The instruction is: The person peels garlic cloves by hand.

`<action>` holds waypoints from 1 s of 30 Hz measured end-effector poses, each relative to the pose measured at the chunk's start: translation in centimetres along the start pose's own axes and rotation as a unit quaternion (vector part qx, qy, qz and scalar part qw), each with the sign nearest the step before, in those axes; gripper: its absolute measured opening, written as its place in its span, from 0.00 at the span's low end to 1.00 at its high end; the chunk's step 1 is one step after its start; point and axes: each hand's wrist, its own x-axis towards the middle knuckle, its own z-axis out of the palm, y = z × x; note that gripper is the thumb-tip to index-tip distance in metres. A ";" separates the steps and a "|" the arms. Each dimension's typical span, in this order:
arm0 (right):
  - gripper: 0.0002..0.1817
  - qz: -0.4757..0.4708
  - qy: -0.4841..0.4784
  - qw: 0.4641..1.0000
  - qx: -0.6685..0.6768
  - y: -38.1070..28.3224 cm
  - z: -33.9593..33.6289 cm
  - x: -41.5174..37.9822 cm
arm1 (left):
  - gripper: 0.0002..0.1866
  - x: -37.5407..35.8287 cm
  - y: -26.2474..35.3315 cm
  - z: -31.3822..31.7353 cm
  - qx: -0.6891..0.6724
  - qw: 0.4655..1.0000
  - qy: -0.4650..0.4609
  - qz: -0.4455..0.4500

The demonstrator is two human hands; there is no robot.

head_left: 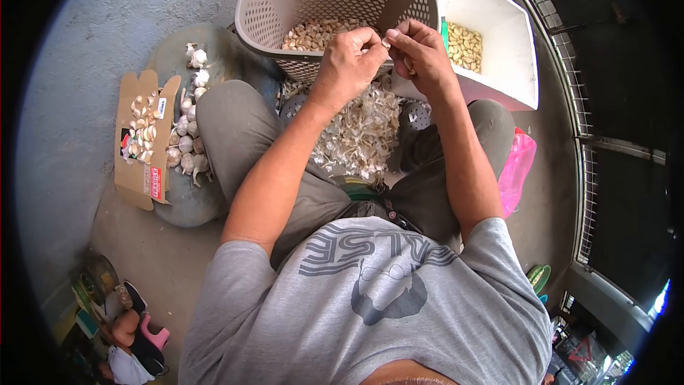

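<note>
Above the near rim of a grey-brown plastic basket [260, 41], my two hands meet fingertip to fingertip. My left hand [349, 64] is closed in a pinch at a small pale garlic clove [386, 43]. On the clove's other side, the thumb and fingers of my right hand [425, 57] are pressed together around it. Something small and tan shows by my right hand's curled fingers; I cannot make out what. Unpeeled garlic cloves [313, 34] lie inside the basket. Below my hands, a heap of papery garlic skins [363, 132] covers the floor between my legs.
A white foam box [509, 64] at right holds peeled cloves [464, 48]; a green strip stands at its edge. At left, whole garlic bulbs [187, 128] and a cardboard piece [128, 175] with cloves rest on a rounded surface. A pink bag [516, 171] lies right. Another person sits lower left.
</note>
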 end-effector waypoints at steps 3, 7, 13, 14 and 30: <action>0.08 0.029 -0.042 0.994 0.101 -0.6 -0.4 -0.3 | 0.11 0.2 -1.0 0.2 0.050 0.999 0.003 -0.015; 0.08 0.019 -0.090 0.981 0.174 -1.4 -0.9 -0.4 | 0.10 0.4 -1.2 0.8 0.087 0.995 0.010 -0.051; 0.10 -0.096 0.087 0.990 -0.055 -1.6 -0.9 0.7 | 0.14 -0.2 -1.2 0.8 0.095 0.989 -0.101 -0.049; 0.12 -0.116 0.104 0.981 -0.119 -1.4 -0.9 0.7 | 0.16 -0.1 -1.8 1.0 0.057 0.990 -0.113 -0.060; 0.08 -0.026 -0.095 0.962 -0.256 -2.5 0.4 -2.5 | 0.29 1.1 -1.4 -0.3 -0.284 0.946 0.031 -0.156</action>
